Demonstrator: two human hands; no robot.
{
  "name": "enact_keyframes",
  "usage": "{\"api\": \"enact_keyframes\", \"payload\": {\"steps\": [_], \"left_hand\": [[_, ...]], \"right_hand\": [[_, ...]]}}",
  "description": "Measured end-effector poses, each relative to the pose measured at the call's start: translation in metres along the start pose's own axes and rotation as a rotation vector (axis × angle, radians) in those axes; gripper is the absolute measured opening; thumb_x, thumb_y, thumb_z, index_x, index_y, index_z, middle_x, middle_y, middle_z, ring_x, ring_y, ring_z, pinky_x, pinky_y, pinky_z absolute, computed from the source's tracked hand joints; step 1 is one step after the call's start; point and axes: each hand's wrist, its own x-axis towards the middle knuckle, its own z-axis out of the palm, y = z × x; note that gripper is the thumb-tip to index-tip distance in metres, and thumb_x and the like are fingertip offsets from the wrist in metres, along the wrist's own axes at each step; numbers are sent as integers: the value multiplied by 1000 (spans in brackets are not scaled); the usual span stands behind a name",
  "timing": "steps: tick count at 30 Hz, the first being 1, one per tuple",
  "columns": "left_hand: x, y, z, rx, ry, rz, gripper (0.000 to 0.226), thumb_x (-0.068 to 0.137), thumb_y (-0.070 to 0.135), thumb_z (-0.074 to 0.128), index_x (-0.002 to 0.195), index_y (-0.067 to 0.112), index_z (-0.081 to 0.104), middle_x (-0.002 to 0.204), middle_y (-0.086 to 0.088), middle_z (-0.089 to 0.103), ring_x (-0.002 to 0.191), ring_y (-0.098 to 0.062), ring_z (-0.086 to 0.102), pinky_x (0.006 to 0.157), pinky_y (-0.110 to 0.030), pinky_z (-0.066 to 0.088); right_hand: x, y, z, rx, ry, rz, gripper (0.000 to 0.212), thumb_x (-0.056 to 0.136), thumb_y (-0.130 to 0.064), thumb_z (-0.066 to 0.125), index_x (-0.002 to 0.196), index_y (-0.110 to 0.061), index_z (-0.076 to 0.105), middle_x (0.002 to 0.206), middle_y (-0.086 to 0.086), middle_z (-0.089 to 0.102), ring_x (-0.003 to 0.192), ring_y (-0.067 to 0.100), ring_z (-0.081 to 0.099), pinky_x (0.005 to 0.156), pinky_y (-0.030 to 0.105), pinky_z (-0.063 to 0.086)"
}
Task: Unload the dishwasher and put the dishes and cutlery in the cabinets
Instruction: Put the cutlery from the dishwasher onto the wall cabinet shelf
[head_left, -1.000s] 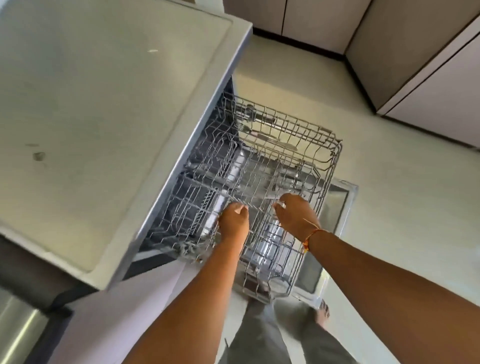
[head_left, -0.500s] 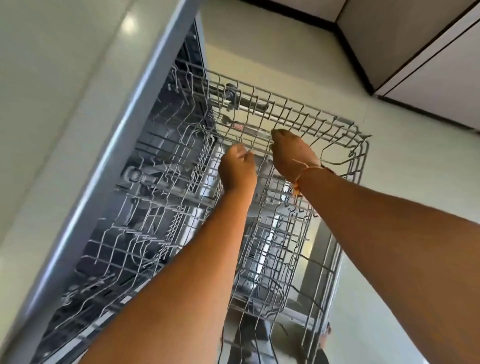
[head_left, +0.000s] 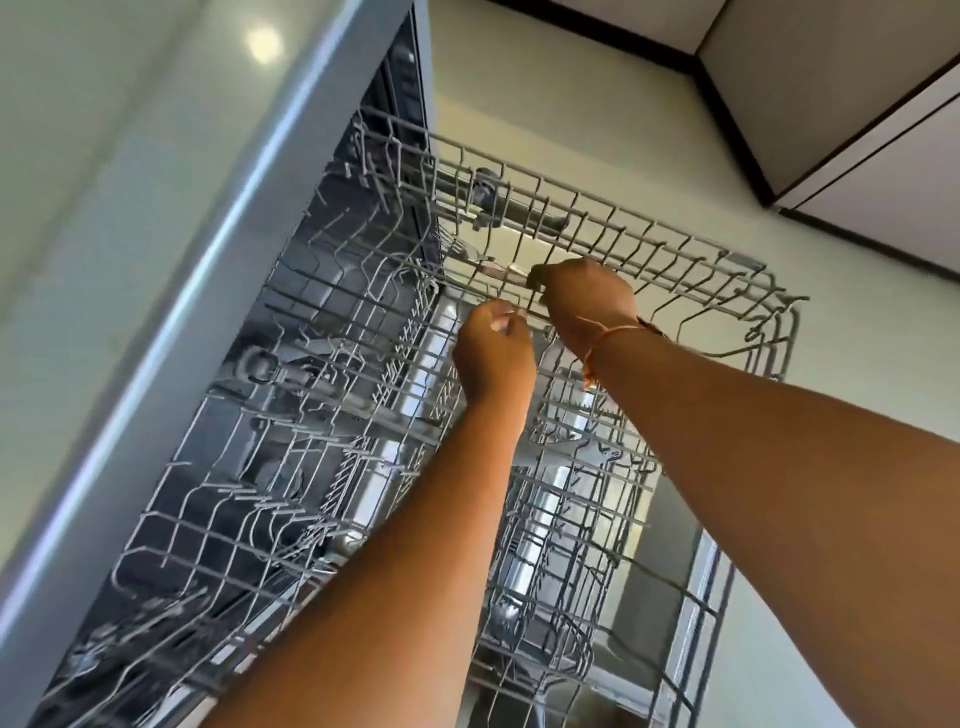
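The grey wire upper rack (head_left: 675, 241) is pulled out of the dishwasher under the counter. A metal fork (head_left: 475, 258) lies along its far side, tines to the left. My right hand (head_left: 584, 304), with an orange thread at the wrist, reaches over the rack, and its fingertips are pinched on the fork's handle end. My left hand (head_left: 493, 356) is just beside it, nearer to me, with its fingers curled into a fist above the rack wires. Whether it grips a wire I cannot tell. No other dishes show in the upper rack.
The pale countertop (head_left: 104, 208) and its metal edge fill the left side. Under the upper rack are the lower rack (head_left: 561, 597) and the open dishwasher door (head_left: 698, 582). Light floor (head_left: 571, 104) lies beyond, with pale cabinets (head_left: 857, 93) at the far right.
My head has dropped closer to the rack. Both hands have moved from the rack's middle to its far side, and the right fingers have closed at the fork's handle.
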Motion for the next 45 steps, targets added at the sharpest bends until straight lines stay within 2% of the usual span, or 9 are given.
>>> {"api": "enact_keyframes", "payload": {"steps": [12,18,22,25,29,32,35,38,45], "left_hand": [[1,-3,-5,-103,-24,-64,18,92,14,59,109,15,67,105,-5,71,91,-20,71,83,-42,59],[-23,5,-16,-218,-48,-112,17,97,8,55,110,5,65,102,-6,70,88,-17,71,81,-30,59],[-64,23,-32,-340,-151,-181,8,96,18,60,101,22,66,109,-4,71,97,-14,70,84,-27,56],[-105,40,-50,-442,-197,-271,10,95,17,61,102,17,68,110,-5,72,102,-16,69,89,-29,55],[-170,63,-81,-508,-219,-295,13,91,17,66,100,9,70,103,-6,74,97,-15,71,82,-27,55],[-222,79,-98,-505,-207,-291,9,88,18,70,95,11,71,99,-6,75,94,-18,71,79,-30,53],[-280,92,-108,-559,-115,-376,8,88,15,70,94,10,71,88,-5,72,85,-18,66,79,-32,52],[-338,99,-115,-615,-28,-399,15,92,14,64,100,3,68,84,-9,67,76,-18,61,70,-28,50],[-499,100,-151,-743,388,-257,6,88,10,70,93,7,70,81,-10,69,69,-18,60,63,-29,50]], "right_hand": [[-15,1,2,44,162,-2,24,96,-6,54,114,-14,67,99,13,69,92,35,68,75,40,54],[-46,-4,-10,168,233,-29,15,98,-20,56,105,-21,70,90,0,64,81,26,65,66,34,55],[-92,-13,-42,449,111,70,17,97,-28,60,105,-28,75,96,-4,65,81,16,63,73,32,56],[-134,-14,-73,721,-38,171,15,93,-28,67,104,-28,77,87,-7,70,78,11,62,70,22,51],[-195,-10,-113,967,-186,190,15,89,-35,72,83,-22,77,61,-7,66,58,11,56,59,27,49],[-239,-2,-137,1042,-278,151,11,91,-26,70,84,-20,76,59,-5,68,50,9,60,61,26,55],[-285,6,-159,1075,-343,50,9,91,-26,71,92,-21,79,69,-7,73,63,17,68,68,30,58],[-329,12,-179,1072,-363,-55,10,91,-24,70,89,-22,80,61,-12,69,57,3,60,59,17,45],[-430,7,-229,1317,-654,-168,17,99,-10,57,103,-7,73,80,12,71,68,16,64,60,24,52]]}}
